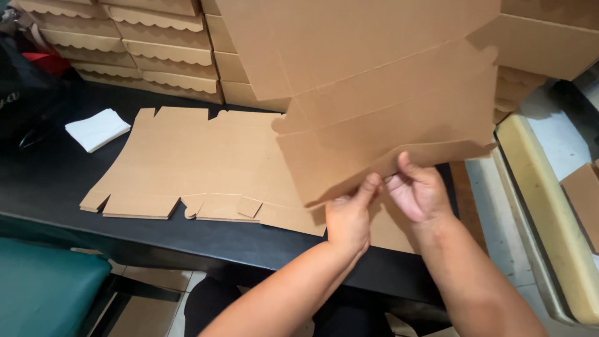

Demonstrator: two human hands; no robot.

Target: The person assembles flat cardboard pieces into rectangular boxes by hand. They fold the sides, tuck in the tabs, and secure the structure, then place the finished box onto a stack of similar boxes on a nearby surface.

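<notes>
I hold a flat brown cardboard box blank (374,100) tilted up over the black table (50,181). My left hand (349,215) pinches its lower edge with the thumb on top. Beside it, my right hand (419,190) grips the same lower edge, thumb pressed on the card. Under the lifted blank lies a stack of flat die-cut cardboard blanks (193,165) spread across the table.
Stacks of folded cardboard boxes with scalloped edges (143,53) line the back of the table. A white folded cloth or paper (98,128) lies at the left. A green seat (47,284) is at lower left, a cream ledge (549,212) at the right.
</notes>
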